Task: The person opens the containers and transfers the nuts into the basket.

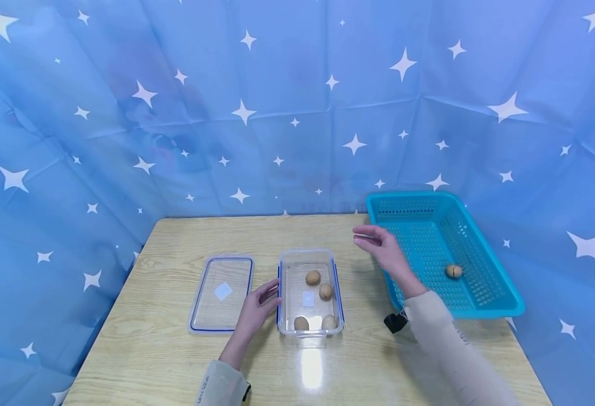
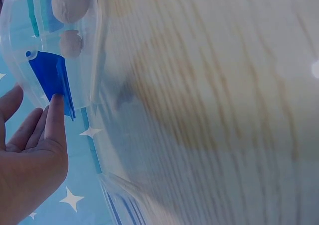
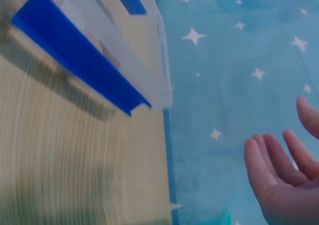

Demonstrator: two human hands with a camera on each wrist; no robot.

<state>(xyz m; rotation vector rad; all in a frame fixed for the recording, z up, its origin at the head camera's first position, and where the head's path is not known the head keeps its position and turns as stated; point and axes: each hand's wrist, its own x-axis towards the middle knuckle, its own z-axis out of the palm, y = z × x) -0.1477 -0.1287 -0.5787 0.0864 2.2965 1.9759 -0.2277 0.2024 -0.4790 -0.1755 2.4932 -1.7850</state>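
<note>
Head view: a clear container (image 1: pixel 310 293) is seen at mid-table on the wooden table (image 1: pixel 176 361), its long axis running away from the person, four walnuts (image 1: pixel 313 277) lying loose inside, two mid-way and two at the near wall. The left hand (image 1: pixel 258 307) is laid with straight fingers against the container's left long side, gripping nothing, apparently to steady the box. Its lid (image 1: pixel 221 293) is set flat just to the left, parallel with the box, apart from it. The right hand (image 1: pixel 383 251) is held in the air between the container's far right corner and the teal basket (image 1: pixel 500 307), fingers extended and loose, empty. One more walnut (image 1: pixel 453 271) is left in the basket, toward its right side. The basket is placed at the table's right edge, long axis also front to back, slightly angled. Left wrist view: fingertips (image 2: pixel 56 105) are seen touching the blue clip (image 2: pixel 50 78) on the container wall, fingers straight, not curled; two nuts are visible through the plastic; image is blurred. Right wrist view: the right hand (image 3: pixel 284 180) is shown released, palm open, nothing held; the container edge with its blue latch (image 3: pixel 79 60) lies well apart from it over the table, blurred.
</note>
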